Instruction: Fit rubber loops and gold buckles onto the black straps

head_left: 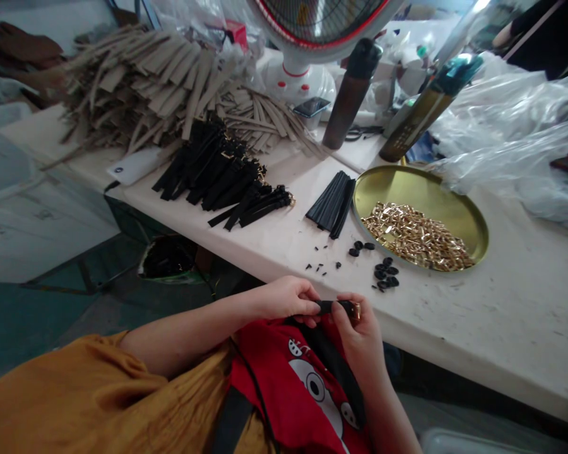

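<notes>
Just off the table's front edge, my left hand (291, 299) pinches one end of a short black strap (329, 307). At the strap's other end, my right hand (363, 334) grips it between thumb and fingers, close to a small gold metal fitting (357, 311). Part of the strap is hidden by my fingers. Nearest to the hands on the table lie several small black rings or loops (387, 273) and tiny black scraps (319, 268). Behind them is a bundle of thin black strips (332, 203).
A round gold tray (435, 186) holds a heap of gold metal pieces (419, 234). Finished-looking black straps (227, 170) and grey-beige strips (156, 82) are piled to the left. Spray cans (353, 94), a fan (298, 72) and clear plastic (525, 139) stand behind.
</notes>
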Demonstrator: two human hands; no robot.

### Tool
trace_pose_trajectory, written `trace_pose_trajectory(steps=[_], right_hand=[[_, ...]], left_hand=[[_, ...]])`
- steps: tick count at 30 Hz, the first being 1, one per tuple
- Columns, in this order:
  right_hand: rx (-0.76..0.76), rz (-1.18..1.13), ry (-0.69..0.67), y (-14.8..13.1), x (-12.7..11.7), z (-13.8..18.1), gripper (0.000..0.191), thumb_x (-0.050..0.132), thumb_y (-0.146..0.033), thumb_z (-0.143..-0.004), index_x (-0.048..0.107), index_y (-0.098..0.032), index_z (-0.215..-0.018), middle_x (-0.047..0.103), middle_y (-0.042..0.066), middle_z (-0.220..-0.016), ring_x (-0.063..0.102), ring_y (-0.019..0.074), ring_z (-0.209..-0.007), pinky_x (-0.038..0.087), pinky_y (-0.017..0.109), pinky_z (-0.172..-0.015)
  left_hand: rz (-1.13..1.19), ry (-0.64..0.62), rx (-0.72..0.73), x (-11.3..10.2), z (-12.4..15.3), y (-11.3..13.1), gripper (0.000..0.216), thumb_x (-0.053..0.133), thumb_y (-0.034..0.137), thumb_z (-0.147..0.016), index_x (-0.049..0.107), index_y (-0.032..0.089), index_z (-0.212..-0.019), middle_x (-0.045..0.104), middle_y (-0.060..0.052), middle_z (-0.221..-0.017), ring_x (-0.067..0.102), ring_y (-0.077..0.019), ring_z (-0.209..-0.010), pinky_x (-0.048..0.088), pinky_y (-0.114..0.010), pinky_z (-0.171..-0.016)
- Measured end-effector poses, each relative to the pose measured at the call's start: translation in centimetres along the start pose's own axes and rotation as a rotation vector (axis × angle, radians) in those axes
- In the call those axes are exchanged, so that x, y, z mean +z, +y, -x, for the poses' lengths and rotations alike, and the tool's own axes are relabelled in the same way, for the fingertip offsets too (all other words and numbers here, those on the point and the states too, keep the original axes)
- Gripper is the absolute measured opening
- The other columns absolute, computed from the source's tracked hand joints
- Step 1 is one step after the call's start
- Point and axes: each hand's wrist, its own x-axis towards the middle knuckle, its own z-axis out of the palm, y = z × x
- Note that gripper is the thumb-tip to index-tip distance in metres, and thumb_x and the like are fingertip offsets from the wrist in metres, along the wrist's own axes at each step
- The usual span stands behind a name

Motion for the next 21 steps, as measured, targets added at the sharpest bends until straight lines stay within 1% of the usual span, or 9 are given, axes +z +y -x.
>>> trace_pose_trajectory(steps=[3, 6, 9, 11, 13, 15, 17, 21], right_hand=[[-0.098, 0.167, -0.086, 0.0, -0.3, 0.5, 0.017, 0.054, -0.036, -0.079, 0.051, -0.021, -0.087, 0.055, -0.002, -0.060, 0.052, 0.0139, -0.052, 0.041, 0.025, -0.049], [-0.183, 0.305, -0.170, 0.1, -0.8, 1.0, 0.014, 0.049, -0.034, -0.082, 0.052, -0.021, -0.087, 0.058, 0.000, -0.063, 0.054, 0.0154, -0.053, 0.041, 0.027, -0.051], [-0.276, 0.454, -0.174, 0.1, -1.0, 1.3, 0.012, 0.047, -0.031, -0.082, 0.053, -0.021, -0.086, 0.060, 0.001, -0.068, 0.056, 0.0169, -0.059, 0.042, 0.028, -0.055], [-0.309, 0.517, -0.159, 0.1, -1.1, 1.4, 0.013, 0.047, -0.031, -0.082, 0.053, -0.020, -0.086, 0.061, 0.002, -0.070, 0.057, 0.0179, -0.062, 0.042, 0.029, -0.057], [-0.287, 0.526, -0.145, 0.2, -1.1, 1.3, 0.015, 0.045, -0.032, -0.083, 0.052, -0.020, -0.087, 0.061, 0.003, -0.071, 0.057, 0.0180, -0.062, 0.042, 0.029, -0.057], [-0.231, 0.495, -0.150, 0.5, -1.2, 1.1, 0.017, 0.044, -0.034, -0.084, 0.052, -0.019, -0.087, 0.060, 0.003, -0.070, 0.056, 0.0176, -0.061, 0.042, 0.028, -0.056], [-0.181, 0.439, -0.178, 0.8, -1.4, 1.0, 0.018, 0.044, -0.035, -0.084, 0.051, -0.019, -0.088, 0.059, 0.003, -0.068, 0.055, 0.0171, -0.060, 0.042, 0.028, -0.055], [-0.115, 0.307, -0.255, 1.0, -1.9, 0.8, 0.018, 0.048, -0.037, -0.082, 0.050, -0.020, -0.087, 0.057, 0.001, -0.066, 0.053, 0.0158, -0.058, 0.042, 0.027, -0.054]], left_hand=[[0.030, 0.041, 0.000, 0.3, 0.3, -0.2, 0.015, 0.057, 0.020, -0.073, 0.056, 0.011, -0.084, 0.061, 0.000, -0.064, 0.060, -0.0099, -0.060, 0.047, -0.023, -0.062], [-0.013, 0.040, -0.009, 0.8, 0.7, -0.2, 0.014, 0.056, 0.019, -0.073, 0.057, 0.011, -0.084, 0.061, 0.000, -0.064, 0.060, -0.0103, -0.059, 0.046, -0.023, -0.060], [-0.102, 0.041, 0.028, 1.2, 0.8, -0.3, 0.015, 0.055, 0.021, -0.073, 0.057, 0.011, -0.084, 0.063, -0.002, -0.067, 0.061, -0.0121, -0.061, 0.047, -0.024, -0.059], [-0.174, 0.042, 0.065, 1.3, 0.8, -0.3, 0.017, 0.053, 0.020, -0.074, 0.058, 0.011, -0.087, 0.064, -0.004, -0.071, 0.062, -0.0136, -0.065, 0.048, -0.024, -0.061], [-0.252, 0.023, 0.084, 1.2, 0.8, -0.2, 0.020, 0.049, 0.015, -0.074, 0.059, 0.011, -0.091, 0.065, -0.004, -0.074, 0.062, -0.0140, -0.070, 0.048, -0.024, -0.064], [-0.303, 0.000, 0.082, 1.0, 0.7, 0.0, 0.025, 0.045, 0.011, -0.074, 0.060, 0.010, -0.094, 0.066, -0.005, -0.074, 0.063, -0.0137, -0.072, 0.047, -0.023, -0.067], [-0.312, -0.009, 0.069, 0.8, 0.6, 0.1, 0.026, 0.045, 0.011, -0.075, 0.060, 0.009, -0.095, 0.066, -0.005, -0.073, 0.062, -0.0134, -0.071, 0.047, -0.022, -0.065], [-0.248, -0.016, 0.068, 0.8, 0.3, -0.2, 0.026, 0.047, 0.016, -0.076, 0.060, 0.009, -0.098, 0.065, -0.005, -0.074, 0.062, -0.0123, -0.068, 0.048, -0.021, -0.064]])
